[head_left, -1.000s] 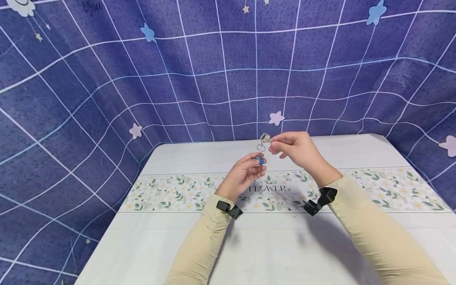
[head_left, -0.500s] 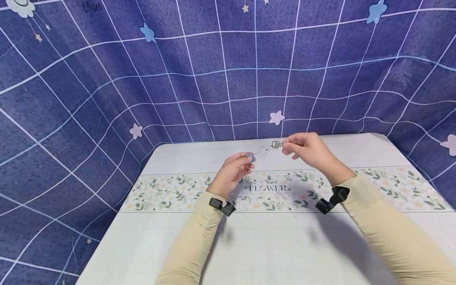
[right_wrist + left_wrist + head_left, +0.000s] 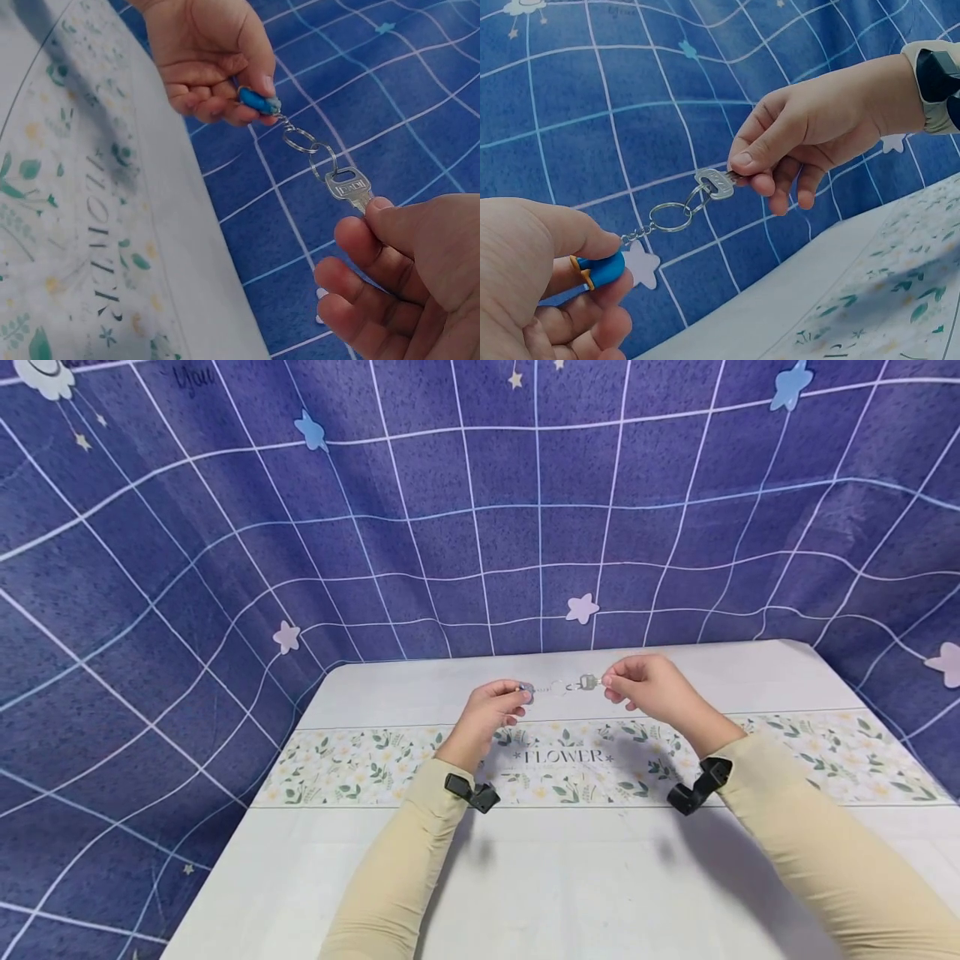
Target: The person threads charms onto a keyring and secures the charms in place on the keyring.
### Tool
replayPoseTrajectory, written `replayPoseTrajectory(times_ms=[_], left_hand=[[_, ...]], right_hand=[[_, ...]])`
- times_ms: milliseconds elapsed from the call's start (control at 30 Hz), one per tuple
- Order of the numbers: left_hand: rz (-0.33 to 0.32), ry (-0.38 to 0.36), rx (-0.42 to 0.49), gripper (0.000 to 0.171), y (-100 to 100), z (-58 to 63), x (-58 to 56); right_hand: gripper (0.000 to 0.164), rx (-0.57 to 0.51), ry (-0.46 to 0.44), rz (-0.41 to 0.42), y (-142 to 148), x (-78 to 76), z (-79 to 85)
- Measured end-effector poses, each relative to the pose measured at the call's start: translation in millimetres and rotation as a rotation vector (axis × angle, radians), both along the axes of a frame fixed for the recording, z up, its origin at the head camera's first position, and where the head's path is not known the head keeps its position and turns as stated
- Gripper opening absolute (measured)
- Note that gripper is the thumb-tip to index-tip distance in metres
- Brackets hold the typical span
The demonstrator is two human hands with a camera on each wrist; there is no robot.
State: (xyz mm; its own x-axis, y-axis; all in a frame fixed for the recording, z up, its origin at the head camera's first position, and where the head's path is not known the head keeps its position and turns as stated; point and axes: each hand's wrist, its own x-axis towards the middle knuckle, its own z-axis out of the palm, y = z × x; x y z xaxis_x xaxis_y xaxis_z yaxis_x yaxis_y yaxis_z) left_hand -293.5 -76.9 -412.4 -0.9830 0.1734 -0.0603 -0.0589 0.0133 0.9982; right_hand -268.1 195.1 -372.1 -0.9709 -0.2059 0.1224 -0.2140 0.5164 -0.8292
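Between thumb and fingers, my left hand (image 3: 480, 717) pinches a small blue charm (image 3: 607, 268) with orange-yellow bits. A short chain (image 3: 635, 234) links the charm to a metal ring (image 3: 670, 217). Through that ring passes a second ring (image 3: 324, 162), which carries a silver key (image 3: 347, 186). My right hand (image 3: 651, 690) pinches the key by its blade, leaving the head in sight. Charm, chain, rings and key stretch in a nearly level line between both hands, above the back part of the table.
Below the hands lies a white tablecloth (image 3: 570, 877) with a flowered band (image 3: 360, 768) and the word FLOWER. A blue gridded curtain (image 3: 450, 527) with stars hangs right behind the table's back edge. Each wrist wears a black camera mount (image 3: 701, 785).
Both hands have moved apart, the left one leftward and the right one rightward. The chain and rings have gone from hanging steeply to a nearly level line. Lately the right hand has dropped slightly.
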Motion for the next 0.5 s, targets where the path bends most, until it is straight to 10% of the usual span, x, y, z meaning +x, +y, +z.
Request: replayPoseTrajectory(times_ms=[500], left_hand=[[0.034,-0.007,-0.138,0.009,0.7,-18.8,-1.4]], right_hand=[[0.02,-0.016,-0.06,0.002,-0.2,-10.7,-31.7]])
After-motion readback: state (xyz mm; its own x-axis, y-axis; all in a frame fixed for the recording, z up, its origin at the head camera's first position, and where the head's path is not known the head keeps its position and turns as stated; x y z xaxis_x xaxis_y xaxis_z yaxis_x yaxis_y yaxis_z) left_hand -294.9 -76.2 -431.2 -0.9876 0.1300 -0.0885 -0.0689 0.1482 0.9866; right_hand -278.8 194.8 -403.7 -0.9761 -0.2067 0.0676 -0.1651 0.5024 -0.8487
